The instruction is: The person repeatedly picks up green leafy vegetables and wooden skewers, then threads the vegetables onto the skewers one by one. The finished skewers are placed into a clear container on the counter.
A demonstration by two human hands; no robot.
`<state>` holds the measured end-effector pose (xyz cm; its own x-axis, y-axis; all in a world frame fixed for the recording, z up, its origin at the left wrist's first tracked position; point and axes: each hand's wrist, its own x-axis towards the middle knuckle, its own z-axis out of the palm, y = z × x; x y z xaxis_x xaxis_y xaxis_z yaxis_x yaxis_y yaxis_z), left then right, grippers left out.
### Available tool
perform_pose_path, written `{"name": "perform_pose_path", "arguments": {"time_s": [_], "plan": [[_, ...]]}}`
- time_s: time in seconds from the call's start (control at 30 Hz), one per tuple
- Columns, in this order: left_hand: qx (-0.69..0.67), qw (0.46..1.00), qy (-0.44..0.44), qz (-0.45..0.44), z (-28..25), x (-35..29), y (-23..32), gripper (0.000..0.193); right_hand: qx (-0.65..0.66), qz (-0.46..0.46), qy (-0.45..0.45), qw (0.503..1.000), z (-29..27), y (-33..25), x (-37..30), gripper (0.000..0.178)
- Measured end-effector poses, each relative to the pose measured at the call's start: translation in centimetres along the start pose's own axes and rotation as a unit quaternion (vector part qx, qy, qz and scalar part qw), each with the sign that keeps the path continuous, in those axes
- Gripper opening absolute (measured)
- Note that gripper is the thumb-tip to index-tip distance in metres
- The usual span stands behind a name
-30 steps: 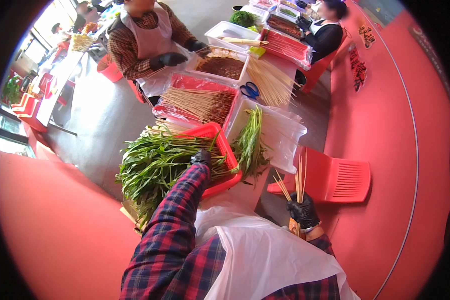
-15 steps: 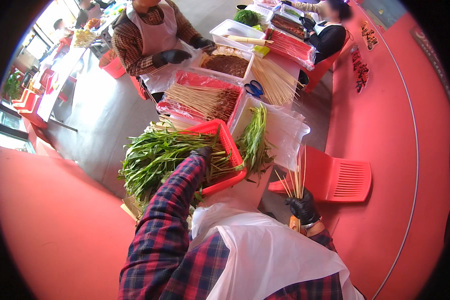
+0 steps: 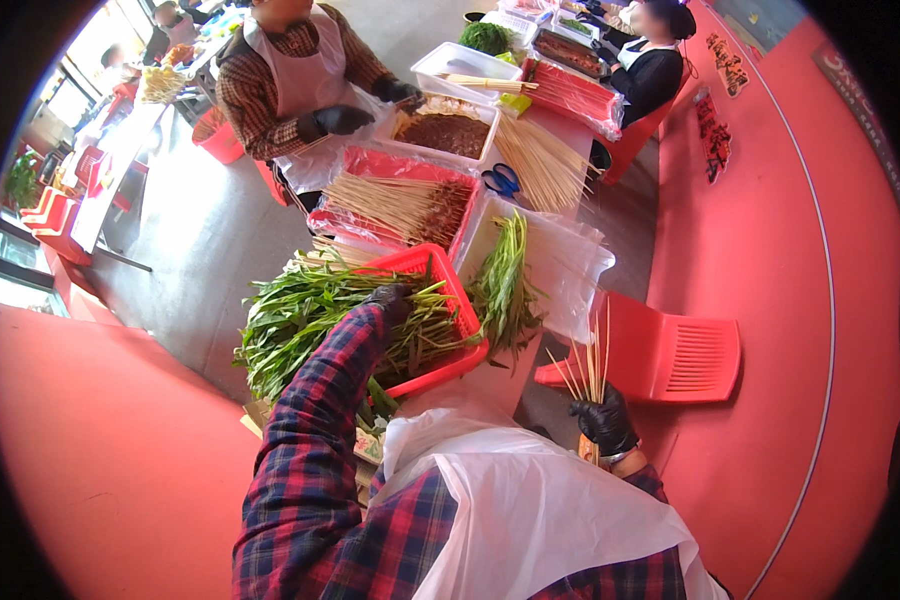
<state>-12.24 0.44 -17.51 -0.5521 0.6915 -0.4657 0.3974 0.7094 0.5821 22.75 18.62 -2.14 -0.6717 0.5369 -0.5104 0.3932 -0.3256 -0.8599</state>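
My left hand, in a black glove, is closed on long leafy greens that fill a red plastic basket; its fingertips are mostly hidden among the stems. Leaves spill over the basket's left side. My right hand, also gloved in black, grips a small bundle of bamboo skewers, their thin ends fanning upward. An orange-brown piece shows below that fist, partly hidden. To the right of the basket lies another bunch of greens on clear plastic.
Ahead stand a red tray of meat skewers, a white tub of dark meat, blue-handled scissors and loose bamboo skewers. A red chair is at the right. Co-workers sit across and farther back.
My left hand has shifted slightly left and up over the basket, and some stems now stick out to its right. My right hand keeps its hold on the skewers.
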Motion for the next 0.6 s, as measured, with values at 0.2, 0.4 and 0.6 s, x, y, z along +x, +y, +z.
{"name": "perform_pose_path", "arguments": {"time_s": [0.2, 0.4, 0.6], "plan": [[-0.163, 0.986, 0.011, 0.027, -0.4, 0.3, -2.8, 0.037, 0.009, 0.008, -0.023, 1.000, 0.3, -0.5, 0.5, 0.025], [-0.457, 0.890, -0.007, 0.012, -0.1, 1.1, -4.4, 0.033, -0.013, -0.004, -0.031, 0.999, 1.1, -1.3, 0.7, 0.025], [-0.480, 0.877, -0.008, 0.012, -5.2, -2.1, -0.6, 0.024, -0.031, -0.020, -0.034, 0.999, 0.7, -0.8, 0.8, 0.025]]}}
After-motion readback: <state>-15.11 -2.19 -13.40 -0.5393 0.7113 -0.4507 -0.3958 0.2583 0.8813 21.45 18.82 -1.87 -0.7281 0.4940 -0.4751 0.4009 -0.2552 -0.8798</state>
